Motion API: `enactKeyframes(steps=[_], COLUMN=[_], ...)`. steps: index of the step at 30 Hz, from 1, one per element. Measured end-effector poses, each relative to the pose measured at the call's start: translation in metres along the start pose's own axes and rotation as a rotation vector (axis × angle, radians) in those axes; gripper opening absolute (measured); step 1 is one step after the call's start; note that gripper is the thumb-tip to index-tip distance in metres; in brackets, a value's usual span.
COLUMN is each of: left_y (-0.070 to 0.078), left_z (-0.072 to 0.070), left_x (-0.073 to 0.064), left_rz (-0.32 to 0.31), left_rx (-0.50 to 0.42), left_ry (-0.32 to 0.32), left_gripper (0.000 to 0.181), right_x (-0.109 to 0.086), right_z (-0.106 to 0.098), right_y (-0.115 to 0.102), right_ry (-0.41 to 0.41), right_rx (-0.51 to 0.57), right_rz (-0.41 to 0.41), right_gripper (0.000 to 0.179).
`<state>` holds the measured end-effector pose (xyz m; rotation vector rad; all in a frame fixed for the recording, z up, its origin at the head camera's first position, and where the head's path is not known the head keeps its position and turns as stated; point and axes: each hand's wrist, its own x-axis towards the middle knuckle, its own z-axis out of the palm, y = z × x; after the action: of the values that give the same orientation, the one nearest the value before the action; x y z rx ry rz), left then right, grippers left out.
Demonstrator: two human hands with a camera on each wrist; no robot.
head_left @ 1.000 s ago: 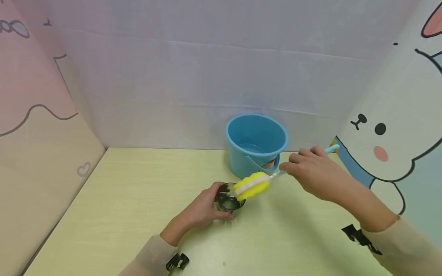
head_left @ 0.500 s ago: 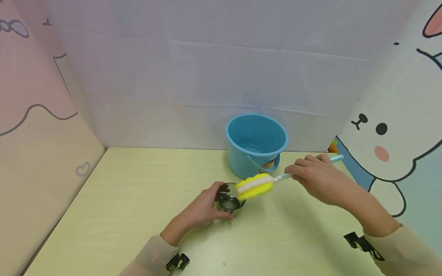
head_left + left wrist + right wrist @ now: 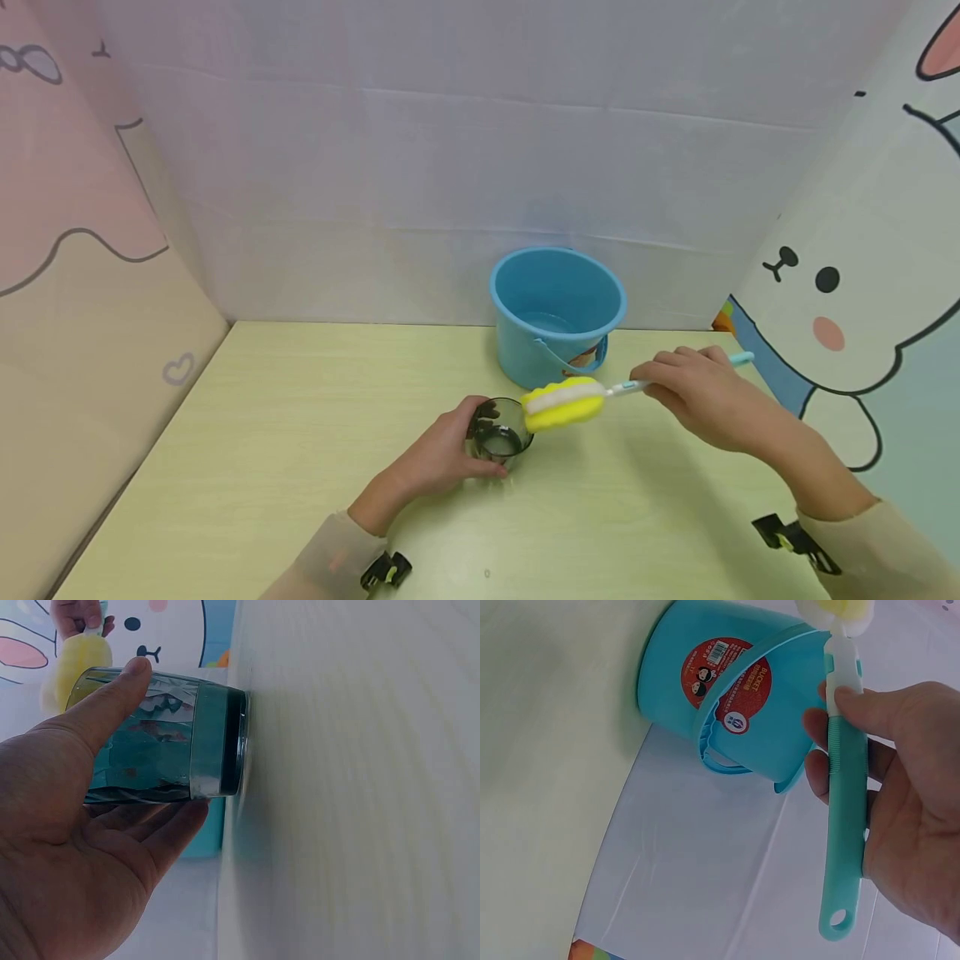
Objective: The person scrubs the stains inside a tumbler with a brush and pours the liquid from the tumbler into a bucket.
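My left hand [image 3: 450, 450] holds a dark, see-through glass cup [image 3: 504, 433] upright on the table, thumb on one side and fingers on the other. In the left wrist view the faceted cup [image 3: 161, 742] has its base against the tabletop. My right hand [image 3: 701, 396] grips a sponge cup brush [image 3: 564, 403] by its teal and white handle [image 3: 846, 795]. The brush's yellow and white sponge head is level with the cup's rim at its right side; in the head view it overlaps the rim's edge, and I cannot tell whether they touch.
A blue bucket [image 3: 517, 350] with its handle hanging down stands behind the cup, near the back wall [image 3: 360, 167]. It bears a red label [image 3: 754, 682]. The pale wooden table [image 3: 300, 417] is bounded by printed cloth walls left and right.
My right hand has moved right and slightly down with the brush, so its sponge head has drawn away from over the cup's mouth. The left hand and the cup have stayed put.
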<state>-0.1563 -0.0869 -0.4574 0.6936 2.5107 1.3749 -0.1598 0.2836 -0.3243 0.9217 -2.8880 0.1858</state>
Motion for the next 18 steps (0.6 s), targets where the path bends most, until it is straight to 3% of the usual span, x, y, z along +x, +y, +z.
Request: enactKeyframes(steps=[18], left_y=[-0.002], left_z=[0.002], left_x=[0.002], left_rz=[0.006], left_rx=[-0.001], left_ry=[0.003], left_gripper=[0.094], right_x=[-0.016], right_z=[0.021], right_y=[0.025], right_ry=[0.027], right_rx=[0.094], right_rz=[-0.002], right_gripper=[0.024])
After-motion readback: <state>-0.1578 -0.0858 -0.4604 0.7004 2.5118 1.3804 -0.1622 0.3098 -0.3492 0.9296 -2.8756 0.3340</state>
